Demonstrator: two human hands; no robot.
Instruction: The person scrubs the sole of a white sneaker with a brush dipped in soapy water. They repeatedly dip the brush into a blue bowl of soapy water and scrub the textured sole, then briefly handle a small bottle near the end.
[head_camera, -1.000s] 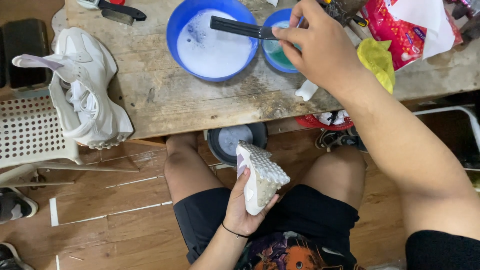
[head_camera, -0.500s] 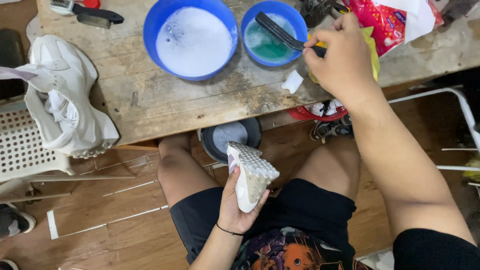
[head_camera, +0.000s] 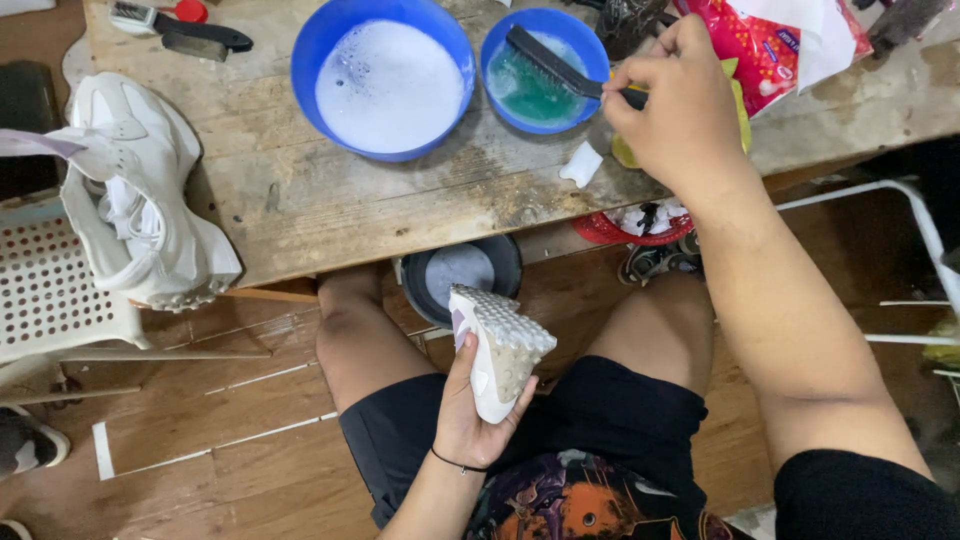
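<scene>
Setting: worn wooden desk (head_camera: 330, 215) above a plank floor.
Right hand (head_camera: 672, 105): fingers curled tight on a black brush (head_camera: 555, 62), bristles in the small blue bowl (head_camera: 540, 70) near the desk's far edge.
Left hand (head_camera: 475, 405): fingers wrapped round a white shoe (head_camera: 497, 350), sole up over the lap.
Risk: a hard dip could likely tip the bowl or splash green liquid toward the foamy large blue bowl (head_camera: 385, 80).

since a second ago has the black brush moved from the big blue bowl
Yes: the black brush went rightward from the big blue bowl into the small blue bowl.

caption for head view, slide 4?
Right hand dips brush into small blue bowl; left hand holds white shoe.
</scene>
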